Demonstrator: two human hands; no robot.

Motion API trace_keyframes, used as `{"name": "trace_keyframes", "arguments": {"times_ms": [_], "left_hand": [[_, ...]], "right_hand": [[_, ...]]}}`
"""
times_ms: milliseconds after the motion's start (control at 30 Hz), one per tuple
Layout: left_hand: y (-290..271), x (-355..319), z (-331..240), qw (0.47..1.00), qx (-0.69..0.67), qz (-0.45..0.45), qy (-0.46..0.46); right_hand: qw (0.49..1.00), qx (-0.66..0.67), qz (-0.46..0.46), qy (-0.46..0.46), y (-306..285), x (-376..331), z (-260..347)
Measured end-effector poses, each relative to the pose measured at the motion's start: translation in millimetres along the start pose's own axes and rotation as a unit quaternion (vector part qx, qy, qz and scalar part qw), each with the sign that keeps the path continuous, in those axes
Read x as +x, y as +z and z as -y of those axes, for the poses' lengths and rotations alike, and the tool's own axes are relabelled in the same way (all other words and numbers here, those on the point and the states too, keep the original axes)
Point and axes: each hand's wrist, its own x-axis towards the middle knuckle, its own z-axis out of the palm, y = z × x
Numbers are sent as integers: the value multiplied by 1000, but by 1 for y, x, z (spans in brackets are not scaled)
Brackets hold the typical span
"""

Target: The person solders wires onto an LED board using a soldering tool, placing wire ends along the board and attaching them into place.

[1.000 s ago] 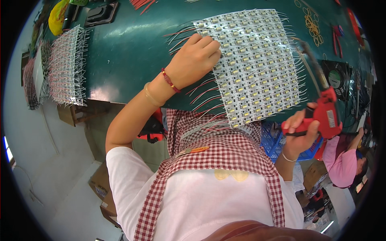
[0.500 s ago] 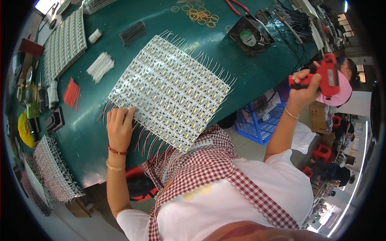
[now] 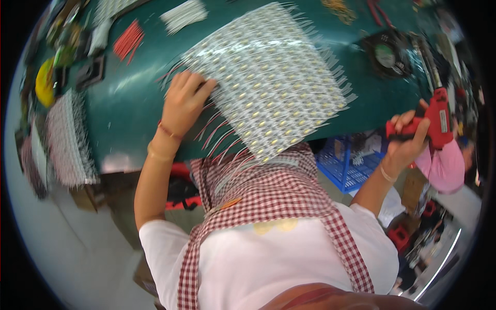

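Observation:
A flexible white sheet of LED modules, with rows of yellowish chips and wires fringing its edges, lies on the green table in front of me. My left hand is at its left edge, fingers bent and closed on the border beside the red and white wires. What the fingertips pinch is partly hidden. Out to the right, my right hand is wrapped round the handle of a red pistol-grip soldering gun. Its long metal shaft points away from me, past the fan, apart from the sheet.
A black cooling fan stands at the back right. Red strips and white strips lie at the far left. More wired module sheets hang over the left table edge. A blue plastic crate sits below the table, right.
The view has shifted, so the table's things sit higher or farther right in it. My right hand with the soldering gun has come lower. My left hand stays at the same edge of the sheet.

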Motion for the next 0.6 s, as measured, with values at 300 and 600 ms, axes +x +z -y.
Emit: {"name": "trace_keyframes", "arguments": {"times_ms": [300, 600], "left_hand": [[-1, -3, -1, 999, -19, -30, -4], [-2, 2, -2, 999, -17, -28, -2]], "right_hand": [[923, 12, 224, 313, 103, -87, -36], [920, -20, 261, 292, 108, -93, -40]]}}
